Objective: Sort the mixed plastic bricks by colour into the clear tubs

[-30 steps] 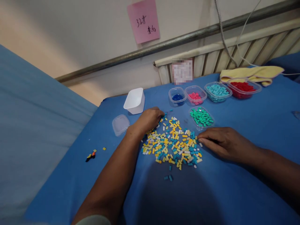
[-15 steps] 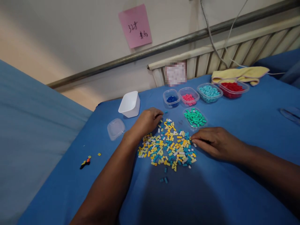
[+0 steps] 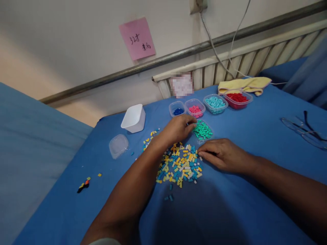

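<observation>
My left hand (image 3: 178, 128) reaches over the pile, its fingertips pinched together at the left edge of a clear tub of green bricks (image 3: 203, 130). Anything between those fingertips is too small to tell. Fingers and thumb of my right hand (image 3: 221, 154) are closed at the right edge of the pile of small building bricks (image 3: 180, 165), and what they pinch is hidden. Yellow, orange, white and teal bricks lie mixed in this pile. Part of it is covered by my left forearm.
Behind stand tubs of dark blue (image 3: 178, 111), pink (image 3: 195, 110), light blue (image 3: 215, 103) and red bricks (image 3: 237, 98), with a yellow cloth (image 3: 245, 85). At left are a white container (image 3: 134, 118), a clear lid (image 3: 119, 146) and a dark piece (image 3: 83, 186). Glasses (image 3: 304, 129) lie right.
My left hand has moved right, from the pile's far left side to the tub of green bricks. My right hand stays at the pile's right edge. The view has shifted slightly right.
</observation>
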Motion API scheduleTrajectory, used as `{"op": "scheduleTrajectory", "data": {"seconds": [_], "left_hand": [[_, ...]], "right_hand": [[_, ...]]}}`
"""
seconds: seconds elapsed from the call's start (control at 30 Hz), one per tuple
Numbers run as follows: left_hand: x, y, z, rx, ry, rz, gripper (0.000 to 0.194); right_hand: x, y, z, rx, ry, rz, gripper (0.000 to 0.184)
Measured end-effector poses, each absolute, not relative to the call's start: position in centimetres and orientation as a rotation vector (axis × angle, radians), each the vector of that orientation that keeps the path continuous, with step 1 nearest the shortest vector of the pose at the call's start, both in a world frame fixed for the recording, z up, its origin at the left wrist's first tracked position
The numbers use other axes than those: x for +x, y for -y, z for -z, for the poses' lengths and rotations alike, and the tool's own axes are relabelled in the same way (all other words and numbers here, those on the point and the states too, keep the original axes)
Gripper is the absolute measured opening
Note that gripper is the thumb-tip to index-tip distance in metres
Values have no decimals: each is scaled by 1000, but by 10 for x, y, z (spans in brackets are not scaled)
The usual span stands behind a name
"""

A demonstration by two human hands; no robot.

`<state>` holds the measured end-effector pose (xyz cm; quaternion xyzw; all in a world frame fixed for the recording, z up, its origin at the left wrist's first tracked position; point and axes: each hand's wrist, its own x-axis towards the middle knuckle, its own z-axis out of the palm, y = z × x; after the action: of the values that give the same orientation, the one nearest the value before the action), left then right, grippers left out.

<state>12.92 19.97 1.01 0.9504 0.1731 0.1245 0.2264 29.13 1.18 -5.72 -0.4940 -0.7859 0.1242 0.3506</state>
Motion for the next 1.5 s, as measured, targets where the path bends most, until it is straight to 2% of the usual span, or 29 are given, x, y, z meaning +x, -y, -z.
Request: {"op": "scheduleTrajectory", "data": {"seconds": [0.13,0.33,0.57,0.77,0.97,1.1,1.3,1.5], "left_hand": [[90,-225,-25,2594,-737,-428,18],[22,-250,-29,2590,-1176,-298,21],[9,-249,-3,2667,-1122,22,26],[16,-240,-12,2849,-1193,301,26],[21,-233,-16,2859,-1234,368,22],[23,-230,-22,2808,-1230,263,15],[59,-196,-21,2405,-850,-290,10],[121,-168,-4,2441,-539,-406,16]], "right_hand": [[291,-12,58,-1275,2039,-320,27],[291,-10,62,-1255,2060,-297,26],[292,-7,64,-1277,2052,-313,25],[291,-7,61,-1272,2043,-333,23],[292,-9,60,-1259,2070,-275,23],[293,-10,58,-1257,2069,-290,23],[290,-10,56,-1306,2082,-293,28],[313,-13,58,-1590,2053,-71,31]]}}
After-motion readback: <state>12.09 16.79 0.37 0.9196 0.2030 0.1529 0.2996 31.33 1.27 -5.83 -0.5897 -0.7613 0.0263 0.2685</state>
